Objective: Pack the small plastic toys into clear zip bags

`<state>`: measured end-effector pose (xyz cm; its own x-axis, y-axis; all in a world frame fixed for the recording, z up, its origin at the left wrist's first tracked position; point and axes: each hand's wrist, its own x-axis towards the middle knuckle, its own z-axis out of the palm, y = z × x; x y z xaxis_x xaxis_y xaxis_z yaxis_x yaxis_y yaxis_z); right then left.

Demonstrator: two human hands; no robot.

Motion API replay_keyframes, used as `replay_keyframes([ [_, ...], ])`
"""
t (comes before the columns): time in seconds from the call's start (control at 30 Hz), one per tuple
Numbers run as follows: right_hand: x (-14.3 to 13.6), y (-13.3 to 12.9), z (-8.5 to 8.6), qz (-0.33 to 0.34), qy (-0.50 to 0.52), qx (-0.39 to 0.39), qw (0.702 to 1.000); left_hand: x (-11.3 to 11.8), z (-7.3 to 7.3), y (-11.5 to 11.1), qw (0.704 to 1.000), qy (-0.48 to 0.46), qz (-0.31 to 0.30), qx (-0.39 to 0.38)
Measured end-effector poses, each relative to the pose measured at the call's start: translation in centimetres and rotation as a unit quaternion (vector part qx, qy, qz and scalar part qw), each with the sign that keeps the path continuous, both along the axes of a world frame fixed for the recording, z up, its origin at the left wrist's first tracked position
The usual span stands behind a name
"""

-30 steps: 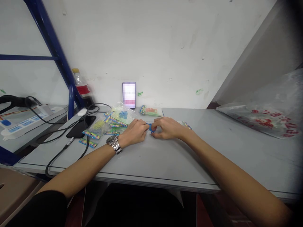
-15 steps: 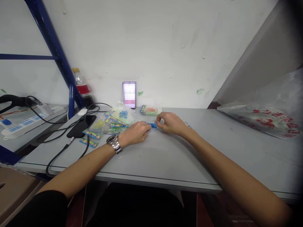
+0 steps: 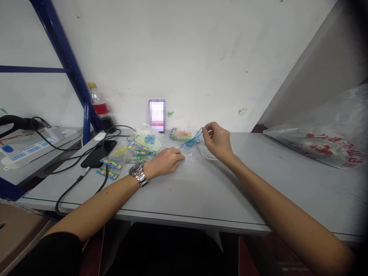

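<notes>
My right hand (image 3: 216,141) is raised a little over the table, thumb and fingertips pinched on the end of a thin, see-through blue plastic piece (image 3: 192,142). That piece slants down and left toward a clear plastic bag (image 3: 189,156). The fingers of my left hand (image 3: 166,160) are closed at the bag's left edge, low against the table; their exact grip is partly hidden. Under and beside my right wrist lies another clear packet (image 3: 207,154). Left of my left hand are several small bags with colourful printed strips, one holding a blue piece (image 3: 150,138), another yellow pieces (image 3: 119,152).
A lit phone (image 3: 157,115) leans on the wall behind a packet with orange-red contents (image 3: 183,134). Cables, a dark phone (image 3: 99,154), a cola bottle (image 3: 100,107) and a power strip (image 3: 40,147) occupy the left. A large plastic bag (image 3: 322,142) stands at the right.
My right hand has moved up and to the right, drawing the blue piece out lengthwise. My left hand has stayed in nearly the same place. The clear bag now shows between the hands.
</notes>
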<state>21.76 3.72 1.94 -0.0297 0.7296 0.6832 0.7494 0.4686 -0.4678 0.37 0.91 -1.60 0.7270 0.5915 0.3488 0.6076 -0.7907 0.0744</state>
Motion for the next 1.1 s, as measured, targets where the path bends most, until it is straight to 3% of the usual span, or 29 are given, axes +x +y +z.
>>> replay_keyframes([
  [0.23, -1.2, -0.8, 0.3, 0.103, 0.159, 0.062, 0.98, 0.0, 0.0, 0.1, 1.0, -0.007, -0.006, -0.011],
  [0.53, -2.0, -1.4, 1.3, 0.142, 0.291, 0.107, 0.94, 0.0, 0.2, 0.0, 1.0, -0.012, -0.005, -0.022],
  [0.8, -1.4, -0.9, 1.5, 0.134, 0.318, 0.109, 0.932, -0.1, 0.1, 0.0, 1.0, -0.009, -0.004, -0.023],
  [1.1, -2.4, -2.1, 1.3, 0.182, 0.251, 0.013, 0.951, 0.1, 0.3, -0.4, 0.996, -0.089, 0.008, -0.014],
])
